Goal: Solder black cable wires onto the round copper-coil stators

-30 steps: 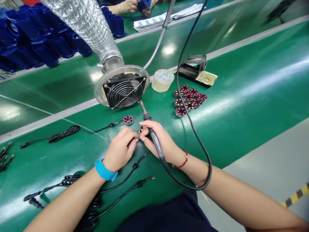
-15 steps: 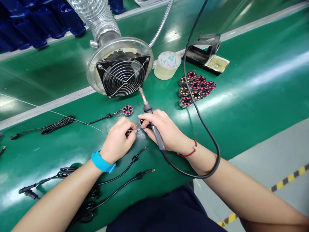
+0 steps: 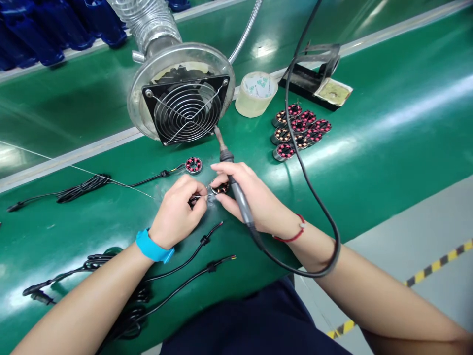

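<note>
Between my left hand [image 3: 179, 207], pinching a black cable [image 3: 193, 199], and right hand [image 3: 256, 195], gripping the soldering iron [image 3: 242, 201]: copper-wound stator [image 3: 222, 188], nearer my right, against its fingers.

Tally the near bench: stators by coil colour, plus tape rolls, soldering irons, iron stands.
Red-coil stators: 7 (6 grouped, 1 wired to a cable)
Copper-coil stators: 4 (3 grouped, 1 at the right hand)
Tape roll: 1
Soldering iron: 1
Iron stand: 1
Total: 14
</note>
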`<state>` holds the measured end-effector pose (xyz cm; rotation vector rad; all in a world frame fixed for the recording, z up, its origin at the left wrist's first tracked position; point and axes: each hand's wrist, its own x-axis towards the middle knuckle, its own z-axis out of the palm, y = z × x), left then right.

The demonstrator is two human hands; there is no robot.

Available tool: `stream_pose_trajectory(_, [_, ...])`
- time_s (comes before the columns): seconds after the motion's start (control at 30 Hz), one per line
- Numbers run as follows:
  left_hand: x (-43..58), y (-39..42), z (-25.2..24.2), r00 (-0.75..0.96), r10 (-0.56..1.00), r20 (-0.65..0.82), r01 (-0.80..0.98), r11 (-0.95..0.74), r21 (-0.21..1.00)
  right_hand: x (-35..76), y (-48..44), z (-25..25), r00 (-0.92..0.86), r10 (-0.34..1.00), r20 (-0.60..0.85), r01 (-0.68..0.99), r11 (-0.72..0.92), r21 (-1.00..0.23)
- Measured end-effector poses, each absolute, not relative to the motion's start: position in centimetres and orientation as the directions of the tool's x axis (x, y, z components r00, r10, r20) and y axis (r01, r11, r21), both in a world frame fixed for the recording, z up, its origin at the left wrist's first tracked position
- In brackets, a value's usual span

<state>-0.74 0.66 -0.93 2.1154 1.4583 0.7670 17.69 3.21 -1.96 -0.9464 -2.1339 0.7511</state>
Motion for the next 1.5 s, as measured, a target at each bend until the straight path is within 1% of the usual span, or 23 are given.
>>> stream_pose_trajectory(0.07, [-0.7,0.6,-1.0,0.302,0.932,0.199,0.686,-0.357,0.634,18.8,2.5,-0.8,-0.453,0.833,0.318,0.368,0.499,-0.785])
stream_pose_trajectory(0.1, [-0.7,0.6,-1.0,0.313,0.927,0.209,0.686,-0.373,0.625,19.4,1.9,-0.1,-0.404,0.865,0.299,0.358,0.45,-0.818])
stream_pose_trajectory(0.17, [-0.7,0.5,-1.1,0.334,0.914,0.232,0.687,-0.405,0.603,20.5,0.5,1.2,-0.295,0.932,0.21,0.355,0.311,-0.882])
stream_pose_trajectory(0.23, [-0.7,0.6,-1.2,0.349,0.904,0.247,0.694,-0.426,0.58,21.2,-0.9,2.0,-0.169,0.97,0.173,0.299,0.217,-0.929])
stream_pose_trajectory(0.33, [-0.6,0.6,-1.3,0.357,0.9,0.25,0.707,-0.435,0.557,21.3,-2.2,1.4,-0.064,0.976,0.21,0.252,0.22,-0.942])
stream_pose_trajectory(0.47, [-0.6,0.6,-1.4,0.359,0.898,0.256,0.724,-0.441,0.53,20.5,-2.4,-1.4,0.025,0.92,0.39,0.195,0.378,-0.905])
stream_pose_trajectory(0.53, [-0.6,0.7,-1.4,0.362,0.897,0.253,0.729,-0.442,0.522,20.4,-2.3,-2.4,0.011,0.893,0.449,0.168,0.441,-0.882])
stream_pose_trajectory(0.57, [-0.6,0.7,-1.4,0.365,0.897,0.251,0.73,-0.443,0.52,20.3,-2.3,-2.7,-0.006,0.89,0.455,0.171,0.45,-0.877])
stream_pose_trajectory(0.67, [-0.6,0.8,-1.4,0.371,0.895,0.248,0.734,-0.447,0.512,20.4,-2.5,-2.8,-0.041,0.897,0.441,0.229,0.438,-0.869])
stream_pose_trajectory(0.8, [-0.5,0.7,-1.3,0.373,0.893,0.253,0.743,-0.451,0.495,20.6,-2.8,-2.8,-0.042,0.899,0.437,0.282,0.43,-0.858])
stream_pose_trajectory(1.0, [-0.4,0.6,-1.2,0.377,0.894,0.241,0.749,-0.447,0.489,20.6,-2.9,-3.1,-0.041,0.927,0.374,0.274,0.37,-0.888])
stream_pose_trajectory(1.3, [-0.5,0.8,-1.3,0.372,0.897,0.24,0.749,-0.443,0.493,20.4,-3.1,-3.2,-0.037,0.944,0.329,0.272,0.326,-0.905])
stream_pose_trajectory(1.5, [-0.5,0.8,-1.3,0.37,0.898,0.238,0.745,-0.439,0.501,20.5,-2.8,-2.9,-0.003,0.917,0.399,0.271,0.384,-0.882])
